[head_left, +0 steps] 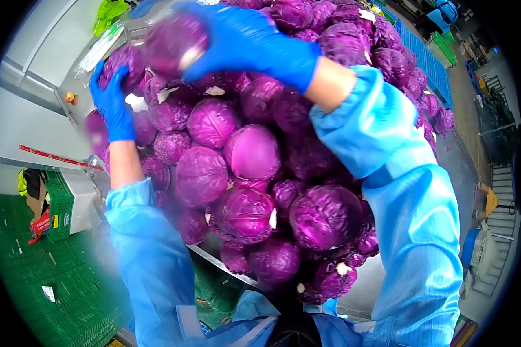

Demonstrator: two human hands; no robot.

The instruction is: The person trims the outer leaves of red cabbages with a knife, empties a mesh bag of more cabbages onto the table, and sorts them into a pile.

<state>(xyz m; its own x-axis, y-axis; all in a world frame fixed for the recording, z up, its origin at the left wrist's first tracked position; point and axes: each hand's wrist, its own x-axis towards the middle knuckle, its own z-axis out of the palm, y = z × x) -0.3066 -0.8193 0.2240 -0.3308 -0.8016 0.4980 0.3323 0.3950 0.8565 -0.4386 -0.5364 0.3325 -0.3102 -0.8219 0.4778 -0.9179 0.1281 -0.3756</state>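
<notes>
Both of my hands wear blue gloves. My right hand (243,49) grips a red cabbage (176,47) from its right side, above the pile; hand and cabbage are blurred by motion. To the left, my left hand (113,104) curls its thumb and fingers round another red cabbage (130,65) at the pile's far left edge. Below and between my arms lies a big heap of red cabbages (202,175), several with pale cut stems showing. One smooth, shiny cabbage (252,151) sits near the middle of the heap.
The heap rests on a metal table, its edge (223,267) showing at the front. A green crate (59,205) stands at left above green floor matting (58,272). Blue plastic crating (417,49) runs along the right side. A small orange-coloured piece (69,97) lies at upper left.
</notes>
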